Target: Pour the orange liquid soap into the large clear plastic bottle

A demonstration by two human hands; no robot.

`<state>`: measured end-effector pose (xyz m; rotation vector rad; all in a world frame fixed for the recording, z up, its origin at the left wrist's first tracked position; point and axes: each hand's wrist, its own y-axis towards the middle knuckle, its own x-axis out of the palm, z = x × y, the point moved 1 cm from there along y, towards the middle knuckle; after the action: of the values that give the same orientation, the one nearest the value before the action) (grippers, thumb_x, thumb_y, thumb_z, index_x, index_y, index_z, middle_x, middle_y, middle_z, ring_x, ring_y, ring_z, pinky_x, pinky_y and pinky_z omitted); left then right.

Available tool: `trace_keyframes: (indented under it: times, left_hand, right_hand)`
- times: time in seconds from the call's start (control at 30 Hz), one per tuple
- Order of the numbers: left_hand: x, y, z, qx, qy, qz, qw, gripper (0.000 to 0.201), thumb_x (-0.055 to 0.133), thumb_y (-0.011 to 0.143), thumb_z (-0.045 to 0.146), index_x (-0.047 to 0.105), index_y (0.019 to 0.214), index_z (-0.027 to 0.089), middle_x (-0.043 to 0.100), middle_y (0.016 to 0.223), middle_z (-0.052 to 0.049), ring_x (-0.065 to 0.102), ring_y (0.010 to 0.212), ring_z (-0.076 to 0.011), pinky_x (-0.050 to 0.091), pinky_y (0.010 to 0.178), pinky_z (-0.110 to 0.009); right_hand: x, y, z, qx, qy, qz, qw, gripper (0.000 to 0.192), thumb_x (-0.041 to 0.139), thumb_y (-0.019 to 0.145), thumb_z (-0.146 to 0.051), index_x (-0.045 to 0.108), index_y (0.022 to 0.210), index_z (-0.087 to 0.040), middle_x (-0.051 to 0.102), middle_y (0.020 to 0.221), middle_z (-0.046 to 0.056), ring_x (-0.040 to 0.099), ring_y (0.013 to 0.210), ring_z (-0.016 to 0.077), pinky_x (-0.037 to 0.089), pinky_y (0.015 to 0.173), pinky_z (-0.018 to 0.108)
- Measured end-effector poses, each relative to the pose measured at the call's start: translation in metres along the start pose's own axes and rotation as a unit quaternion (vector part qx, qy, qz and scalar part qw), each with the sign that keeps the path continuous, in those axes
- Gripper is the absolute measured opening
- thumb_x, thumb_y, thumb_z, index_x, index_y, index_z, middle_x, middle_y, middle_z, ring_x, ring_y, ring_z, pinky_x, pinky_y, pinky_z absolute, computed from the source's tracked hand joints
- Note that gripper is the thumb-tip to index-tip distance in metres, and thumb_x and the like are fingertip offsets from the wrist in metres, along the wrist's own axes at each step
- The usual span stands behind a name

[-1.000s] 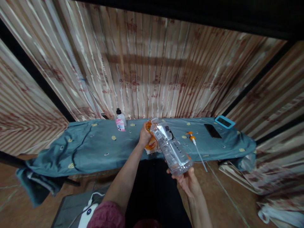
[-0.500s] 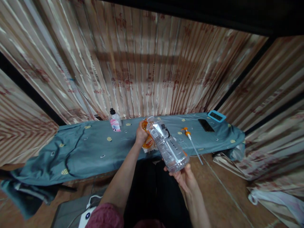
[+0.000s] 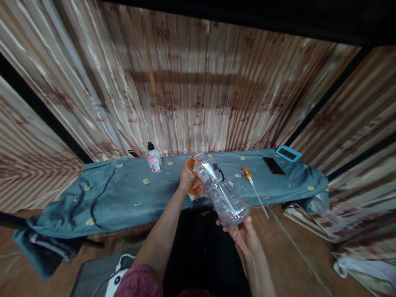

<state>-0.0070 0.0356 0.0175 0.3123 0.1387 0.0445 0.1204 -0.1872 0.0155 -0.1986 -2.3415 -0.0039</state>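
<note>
The left hand [image 3: 187, 176] grips the translucent orange bottle [image 3: 196, 189] while the right hand [image 3: 239, 232] clasps the tilted clear plastic bottle [image 3: 221, 189] near its base, so slow, steady tilting should serve best.

Dim indoor light. A soft shadow band crosses the curtain [image 3: 198, 107], whose folds shine in pale streaks; glints mark the clear bottle [image 3: 224, 198]. Wide-angle stretching skews the edges, and fine detail looks soft.

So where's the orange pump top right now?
In the head view, the orange pump top lies on the teal cloth, between the clear bottle and, to its right, the black phone; its tube overhangs the front edge.
</note>
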Motion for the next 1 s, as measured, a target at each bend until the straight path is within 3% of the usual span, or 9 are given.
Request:
trace_keyframes:
  times: [0.4, 0.67, 0.8, 1.0]
  left_hand:
    - [0.000, 0.001, -0.012, 0.014, 0.007, -0.005, 1.000, 0.046, 0.075, 0.071, 0.034, 0.056, 0.110, 0.019, 0.074, 0.097, -0.006, 0.070, 0.088, -0.0222, 0.055, 0.082, -0.034]
    - [0.000, 0.001, -0.015, 0.027, -0.016, -0.001, 0.999, 0.046, 0.076, 0.070, 0.033, 0.057, 0.109, 0.019, 0.073, 0.096, -0.006, 0.070, 0.087, -0.0211, 0.055, 0.083, -0.034]
    - [0.001, 0.001, -0.016, 0.033, -0.029, -0.004, 0.999, 0.046, 0.076, 0.069, 0.033, 0.056, 0.108, 0.017, 0.073, 0.096, -0.007, 0.070, 0.086, -0.0211, 0.055, 0.083, -0.035]
    - [0.001, 0.001, -0.015, 0.018, -0.038, 0.000, 0.999, 0.045, 0.076, 0.069, 0.032, 0.057, 0.107, 0.018, 0.073, 0.091, -0.004, 0.069, 0.082, -0.0199, 0.055, 0.081, -0.034]
  right_hand:
    - [0.000, 0.000, -0.002, 0.025, 0.013, 0.033, 0.999, 0.061, 0.090, 0.054, -0.056, 0.073, 0.104, -0.024, 0.077, 0.094, 0.011, 0.075, 0.072, 0.0269, 0.060, 0.052, 0.025]
    - [-0.001, 0.001, -0.004, 0.024, -0.007, 0.026, 0.999, 0.054, 0.088, 0.054, -0.058, 0.075, 0.094, -0.024, 0.076, 0.100, 0.016, 0.075, 0.072, 0.0286, 0.059, 0.053, 0.024]
    - [-0.003, 0.001, -0.004, 0.030, -0.007, 0.039, 0.999, 0.046, 0.090, 0.050, -0.059, 0.077, 0.081, -0.027, 0.077, 0.086, 0.011, 0.075, 0.070, 0.0295, 0.059, 0.052, 0.024]
    - [-0.001, 0.002, -0.005, 0.052, 0.001, 0.071, 0.996, 0.058, 0.092, 0.041, -0.059, 0.078, 0.089, -0.030, 0.077, 0.088, 0.013, 0.074, 0.068, 0.0315, 0.059, 0.049, 0.027]
